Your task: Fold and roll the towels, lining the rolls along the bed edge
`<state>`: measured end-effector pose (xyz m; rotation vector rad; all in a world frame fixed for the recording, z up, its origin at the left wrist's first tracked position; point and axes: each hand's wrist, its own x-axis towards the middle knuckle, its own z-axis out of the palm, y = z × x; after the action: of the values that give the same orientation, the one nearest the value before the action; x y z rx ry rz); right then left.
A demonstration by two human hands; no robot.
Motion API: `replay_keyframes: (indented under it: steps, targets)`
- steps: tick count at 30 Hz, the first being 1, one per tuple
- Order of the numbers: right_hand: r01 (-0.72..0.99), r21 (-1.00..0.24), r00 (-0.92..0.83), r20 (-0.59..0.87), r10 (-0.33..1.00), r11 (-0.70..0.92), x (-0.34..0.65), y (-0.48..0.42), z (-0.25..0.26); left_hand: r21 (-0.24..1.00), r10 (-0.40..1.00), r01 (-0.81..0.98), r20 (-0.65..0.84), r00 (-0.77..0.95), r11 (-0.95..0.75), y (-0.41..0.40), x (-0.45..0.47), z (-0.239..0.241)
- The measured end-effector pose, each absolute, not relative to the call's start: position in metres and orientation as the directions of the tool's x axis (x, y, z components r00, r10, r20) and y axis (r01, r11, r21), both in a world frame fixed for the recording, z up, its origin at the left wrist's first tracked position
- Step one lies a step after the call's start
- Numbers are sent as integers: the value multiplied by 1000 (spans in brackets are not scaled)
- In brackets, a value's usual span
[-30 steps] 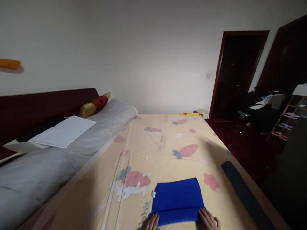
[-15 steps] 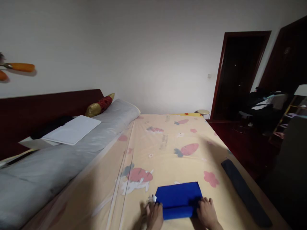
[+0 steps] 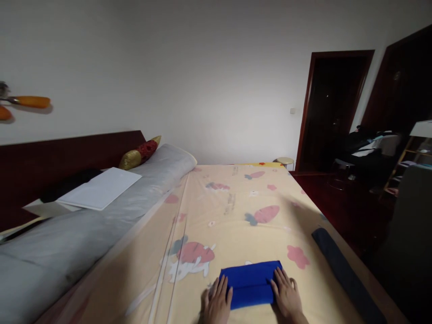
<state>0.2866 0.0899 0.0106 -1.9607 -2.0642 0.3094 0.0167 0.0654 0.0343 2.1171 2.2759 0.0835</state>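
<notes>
A folded blue cloth (image 3: 251, 288) lies on the bed in front of me, with a crease running across its middle. My left hand (image 3: 218, 302) rests on its left edge, fingers stretched out and pointing away from me. On the right edge lies my right hand (image 3: 286, 293), palm down with its fingers spread over the cloth. Neither hand grips anything. Under the cloth is a cream bed sheet (image 3: 232, 243) printed with carrots, flowers and a rabbit.
A long dark folded strip (image 3: 347, 274) lies along the bed's right edge. At the left are a rolled grey bedding piece (image 3: 101, 234), a white flat folder (image 3: 103, 188) and a red-gold cushion (image 3: 141, 154). A stool (image 3: 285, 160) stands beyond the bed.
Both hands have gone from curled fingers at the cloth's near corners to flat, stretched fingers on its sides. The near part of the cloth is folded further over, and the white tag no longer shows.
</notes>
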Motion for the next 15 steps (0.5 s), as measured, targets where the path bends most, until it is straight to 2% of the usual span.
replay_keyframes:
  steps: [3, 8, 10, 13, 15]
  targets:
    - [948, -316, -31, 49, 998, 45, 270, 91, 16, 59, 998, 996, 1, -64, 64, 71, 35, 40]
    - [852, -448, -312, -17, 950, 272, 224, 93, 33, 270, 978, 951, -93, 185, -154, 86, 81, 38]
    - [876, -434, -259, -58, 964, 210, 230, 97, 33, 243, 983, 964, -118, 139, -107, 89, 76, 37]
    - [925, -377, -76, -87, 993, 38, 260, 106, 25, 111, 994, 992, -104, -44, 56, 91, 48, 35]
    - [931, -365, -34, -93, 995, -2, 278, 110, 16, 57, 991, 992, -76, -108, 113, 91, 32, 30]
